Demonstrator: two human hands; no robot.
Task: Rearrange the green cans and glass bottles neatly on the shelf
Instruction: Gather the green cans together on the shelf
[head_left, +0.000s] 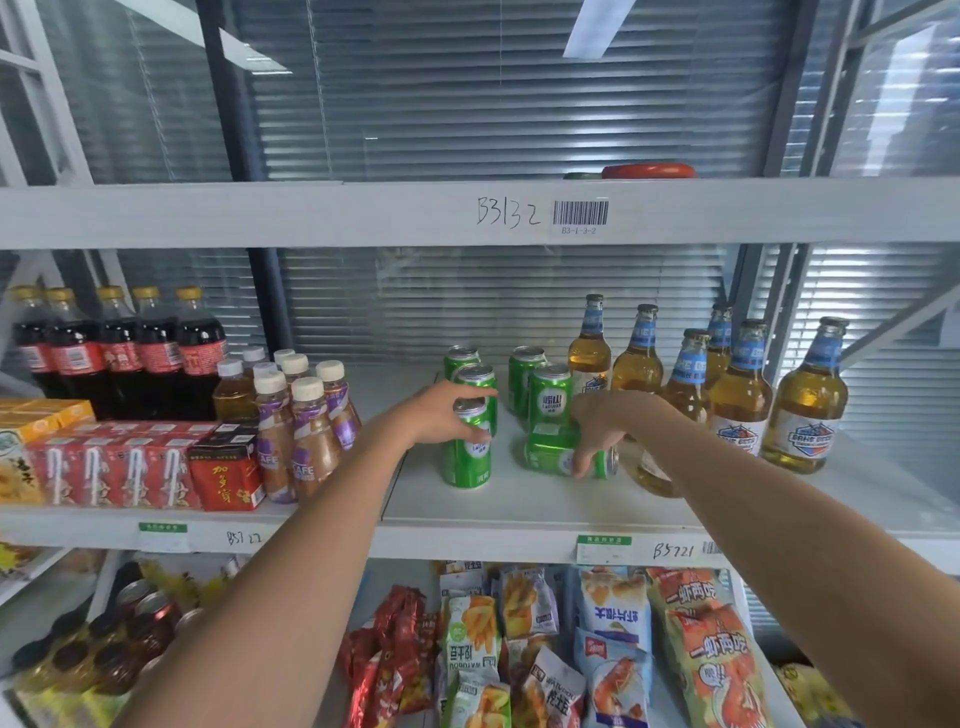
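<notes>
An upright green can (466, 457) is gripped by the left hand (447, 413), a toppled can (556, 452) by the right hand (605, 421); a fallen beer bottle (652, 475) remains unrighted.

Green cans (549, 402) with silver tops and white label patches. Glass bottles (738, 391) amber-gold, blue neck labels, white-and-blue badge labels on the body. Shelf (498, 512) pale grey-white; black handwritten codes and a black-and-white barcode (580, 212) on the upper beam. Cola bottles (117, 353) dark brown, red labels, yellow caps. Coffee bottles (311, 441) tan with purple labels, cream caps. Red cartons (119, 467) with white straws; one carton (226, 475) red and black with yellow characters. Snack bags (701, 639) below orange, blue, green, red.
</notes>
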